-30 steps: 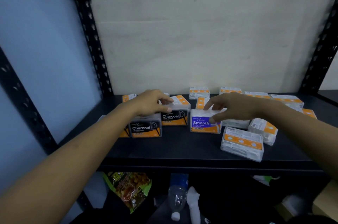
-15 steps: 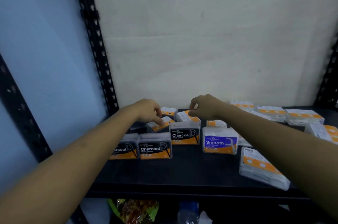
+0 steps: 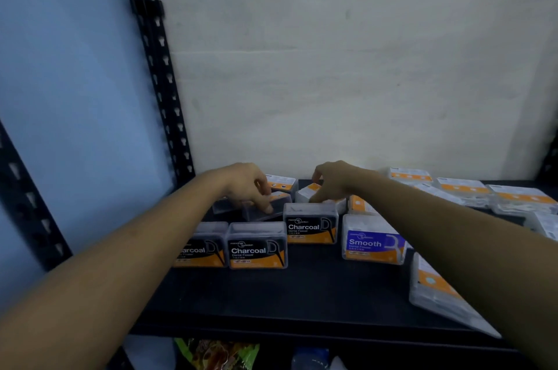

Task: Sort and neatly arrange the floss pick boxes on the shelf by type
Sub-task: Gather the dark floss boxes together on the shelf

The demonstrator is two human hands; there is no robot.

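Note:
Three black-and-orange Charcoal boxes (image 3: 256, 249) stand upright facing me at the shelf's front left. To their right stands a purple Smooth box (image 3: 373, 242). Behind the front row, my left hand (image 3: 249, 187) grips a dark box lying flat (image 3: 259, 209), fingers curled over its top. My right hand (image 3: 335, 182) pinches a white-and-orange box (image 3: 308, 193) near the back wall. Several clear white-and-orange boxes (image 3: 462, 188) lie scattered at the right.
The black shelf (image 3: 317, 294) has a black perforated upright (image 3: 157, 67) at the back left and a pale wall behind. A flat box (image 3: 434, 291) lies by the front right edge under my right arm. A snack bag (image 3: 217, 353) and a bottle show below.
Both hands reached from the front boxes to the back row. My left hand took hold of a flat dark box; my right closed on a white-and-orange box. The camera moved closer.

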